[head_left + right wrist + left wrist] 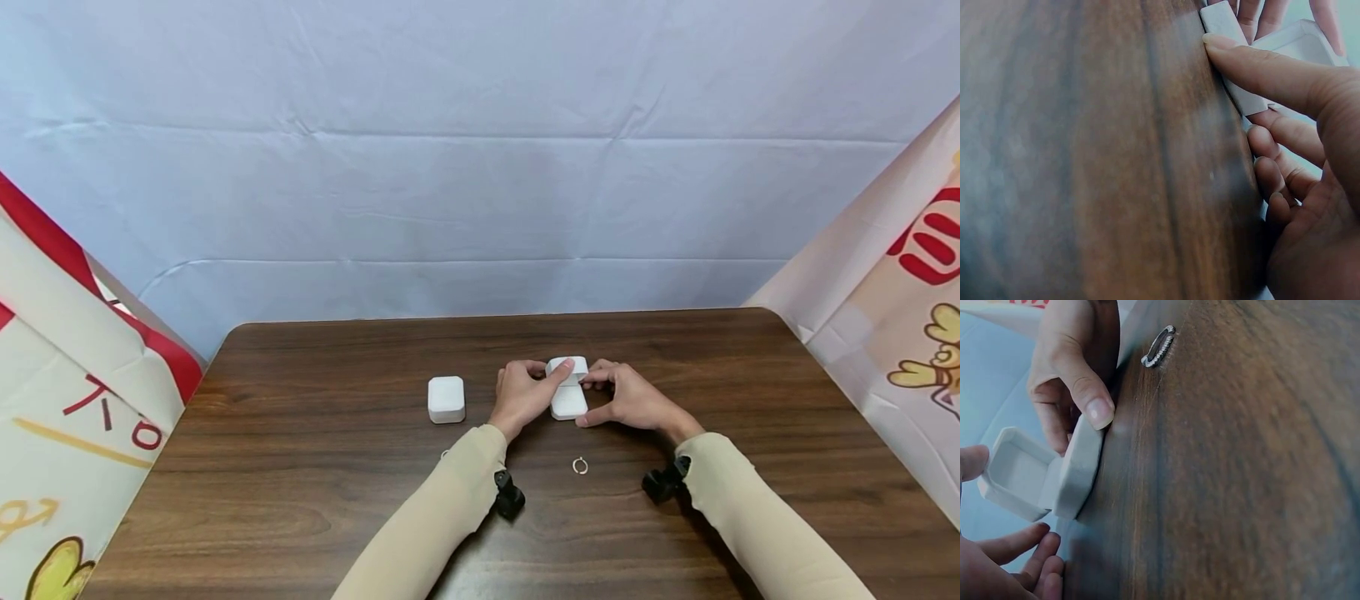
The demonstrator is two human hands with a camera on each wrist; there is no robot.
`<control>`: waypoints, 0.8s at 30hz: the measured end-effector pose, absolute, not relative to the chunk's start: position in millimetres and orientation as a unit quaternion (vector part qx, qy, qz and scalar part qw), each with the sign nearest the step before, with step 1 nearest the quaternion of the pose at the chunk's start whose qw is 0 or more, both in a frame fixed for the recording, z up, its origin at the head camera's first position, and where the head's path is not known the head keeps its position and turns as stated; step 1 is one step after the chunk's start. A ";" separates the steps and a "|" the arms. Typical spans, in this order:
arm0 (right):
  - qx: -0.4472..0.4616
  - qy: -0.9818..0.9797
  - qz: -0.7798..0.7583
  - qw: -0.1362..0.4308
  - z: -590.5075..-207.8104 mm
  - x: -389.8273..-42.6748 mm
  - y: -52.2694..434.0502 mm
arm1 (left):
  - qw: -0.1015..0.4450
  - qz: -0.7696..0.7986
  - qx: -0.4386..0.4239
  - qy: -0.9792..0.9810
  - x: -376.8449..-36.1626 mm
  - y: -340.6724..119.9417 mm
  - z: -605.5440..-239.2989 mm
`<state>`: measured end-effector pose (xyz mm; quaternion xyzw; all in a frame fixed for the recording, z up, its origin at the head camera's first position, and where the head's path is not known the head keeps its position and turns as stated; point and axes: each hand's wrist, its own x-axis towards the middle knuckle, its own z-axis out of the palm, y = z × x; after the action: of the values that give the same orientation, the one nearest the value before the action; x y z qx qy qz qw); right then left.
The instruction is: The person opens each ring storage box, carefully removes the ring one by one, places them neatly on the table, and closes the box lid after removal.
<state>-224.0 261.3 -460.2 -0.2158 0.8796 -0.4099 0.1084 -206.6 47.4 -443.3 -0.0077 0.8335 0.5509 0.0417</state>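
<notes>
A small white ring box [568,405] stands with its lid raised, between the two hands on the wooden table. My left hand [522,393] holds the lid, thumb across its edge and fingers behind it. From the other side my right hand [636,400] pinches the base, its thumb at the front edge. In the left wrist view the lid's hollow inside faces the camera, and the box base [1082,469] sits under the right thumb. The right wrist view shows the base [1225,25] beyond that thumb. Nearer the person lies a silvery ring [1163,350] with a beaded-looking band.
A second white box [446,398], closed, stands left of the hands. Partly hidden by the left sleeve [457,492] is a small ring-like piece [445,454]. The brown table [315,467] reaches back to a pale hanging cloth [480,200]. Printed cloths hang at both sides.
</notes>
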 end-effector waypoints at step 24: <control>-0.224 0.879 -0.410 0.097 -460.8 -224.3 260.6 | 0.088 0.581 -0.010 0.809 -206.0 46.6 -442.0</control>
<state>-224.3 260.6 -460.8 -0.2239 0.8787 -0.4101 0.0974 -206.0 46.6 -442.0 -0.0102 0.8091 0.5809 0.0883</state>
